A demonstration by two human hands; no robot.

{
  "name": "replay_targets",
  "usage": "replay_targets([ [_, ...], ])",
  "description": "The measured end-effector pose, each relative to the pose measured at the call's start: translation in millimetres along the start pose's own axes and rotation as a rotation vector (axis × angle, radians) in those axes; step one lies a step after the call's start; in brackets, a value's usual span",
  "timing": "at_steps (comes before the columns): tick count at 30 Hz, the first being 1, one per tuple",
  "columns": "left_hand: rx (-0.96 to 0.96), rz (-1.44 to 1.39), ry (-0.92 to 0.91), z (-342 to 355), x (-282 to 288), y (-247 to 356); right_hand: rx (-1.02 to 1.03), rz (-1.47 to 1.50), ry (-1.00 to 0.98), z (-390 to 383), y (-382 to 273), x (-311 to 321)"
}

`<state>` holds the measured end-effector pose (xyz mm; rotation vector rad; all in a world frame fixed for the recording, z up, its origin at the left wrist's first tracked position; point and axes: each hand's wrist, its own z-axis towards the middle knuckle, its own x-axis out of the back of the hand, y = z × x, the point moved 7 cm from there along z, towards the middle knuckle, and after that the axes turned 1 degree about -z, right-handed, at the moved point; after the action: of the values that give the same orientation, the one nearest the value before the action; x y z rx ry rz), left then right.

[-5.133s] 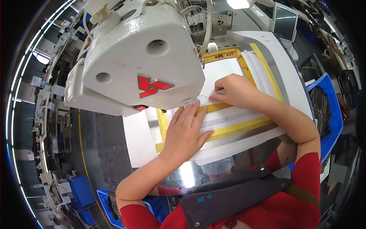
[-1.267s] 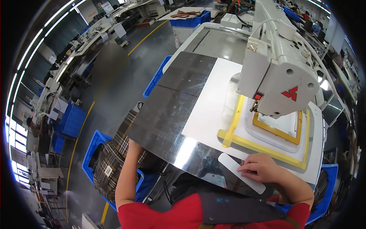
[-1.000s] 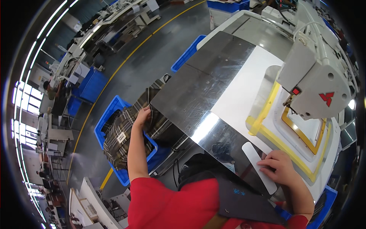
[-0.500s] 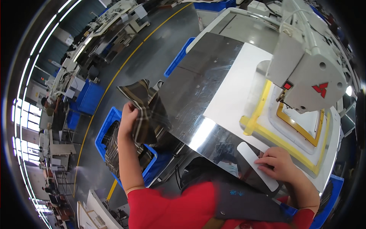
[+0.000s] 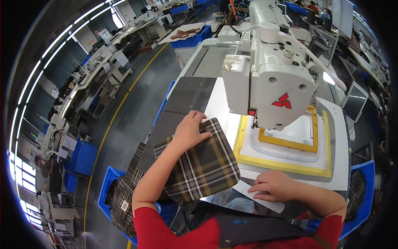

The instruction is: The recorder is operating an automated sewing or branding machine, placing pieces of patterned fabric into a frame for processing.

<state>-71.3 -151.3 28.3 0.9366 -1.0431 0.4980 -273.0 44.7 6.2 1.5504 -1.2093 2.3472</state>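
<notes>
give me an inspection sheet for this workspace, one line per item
Surface: dark metal plate, with a white sheet and yellow tape on it
Work pieces: plaid panel, tilted; white strip near the front edge
Clutter: left blue bin and right blue bin, both holding fabric
Hands: left hand grips the panel's upper edge; right hand is at the strip
Cables: pale tube on the sewing machine
Surroundings: workstations at left, yellow floor line
</notes>
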Motion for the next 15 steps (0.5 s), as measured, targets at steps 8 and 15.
replay_targets([
  [8, -0.033, -0.631, -0.505, 50.7, -27.1, -25.8, -0.019, -0.327, 0.281, 24.6, 12.4, 46.3],
  [15, -0.058, -0.519, -0.443, 87.3, -44.1, -7.7, 0.310, -0.875, 0.181, 74.7, 27.8, 28.0],
])
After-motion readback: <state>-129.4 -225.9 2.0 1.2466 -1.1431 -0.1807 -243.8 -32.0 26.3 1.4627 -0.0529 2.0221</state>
